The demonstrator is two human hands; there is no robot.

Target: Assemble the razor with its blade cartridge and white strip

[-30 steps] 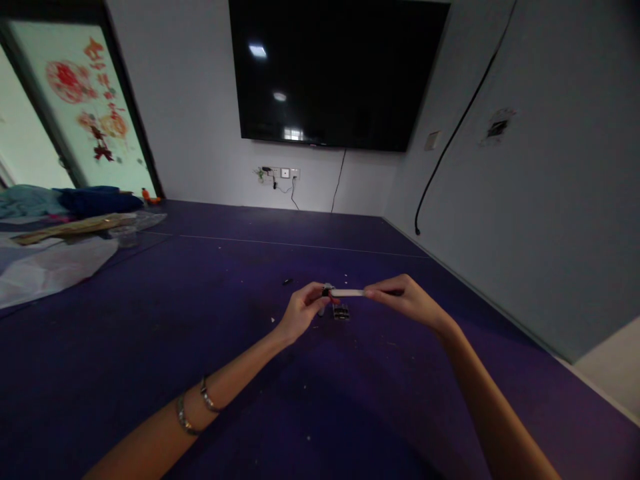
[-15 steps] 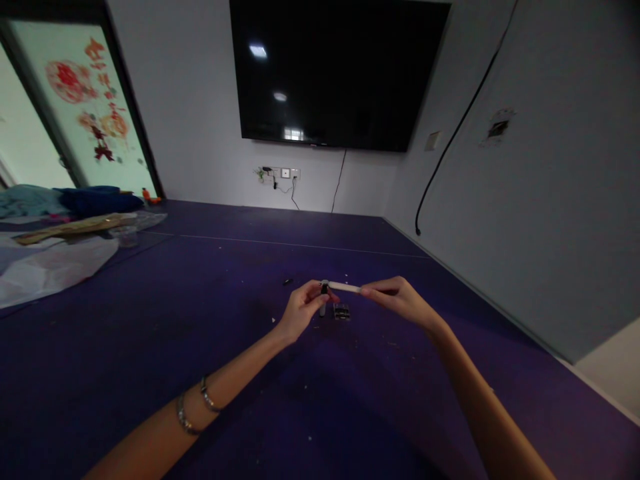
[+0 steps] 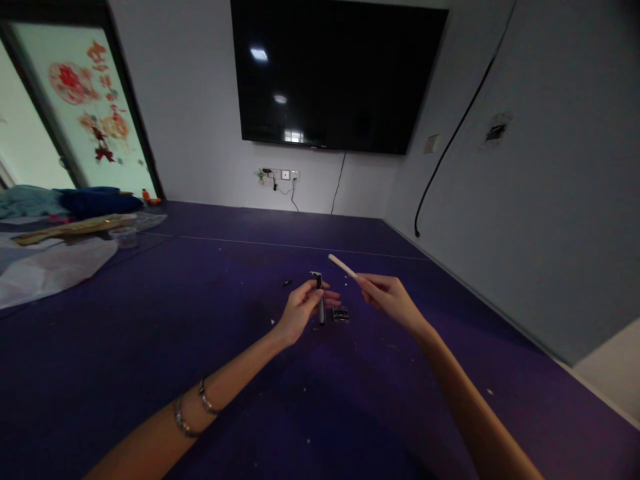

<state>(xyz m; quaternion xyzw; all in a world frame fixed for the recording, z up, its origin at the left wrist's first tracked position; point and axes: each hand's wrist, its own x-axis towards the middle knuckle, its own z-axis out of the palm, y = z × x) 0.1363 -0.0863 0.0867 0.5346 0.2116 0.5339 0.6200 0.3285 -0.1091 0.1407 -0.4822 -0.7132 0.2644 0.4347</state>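
Observation:
My left hand (image 3: pixel 299 308) grips an upright grey-and-black tool (image 3: pixel 321 312) with a slim handle and a short crosswise head, rather like a razor. Thumb and fingers close around its middle, while some fingertips stretch out behind it. Between the fingers of my right hand (image 3: pixel 387 293) is the near end of a slim, pale stick (image 3: pixel 343 265). Its free end points up and left, apart from the tool. On the purple surface (image 3: pixel 225 373), close to the left fingertips, lies a small dark rectangular piece (image 3: pixel 341 313). A small black piece (image 3: pixel 287 283) lies beyond my left hand.
White scraps dot the surface. At the far left are a white plastic sheet (image 3: pixel 60 270), a clear cup (image 3: pixel 125 237), cardboard (image 3: pixel 75 229) and blue cloth (image 3: pixel 100 200). A television (image 3: pixel 340 73) hangs ahead; a black cable (image 3: pixel 450 140) runs down the right wall.
The pale stick has come away from the head of the grey-and-black tool and now tilts up. The tool's handle shows more fully, and the left fingers have spread a little behind it.

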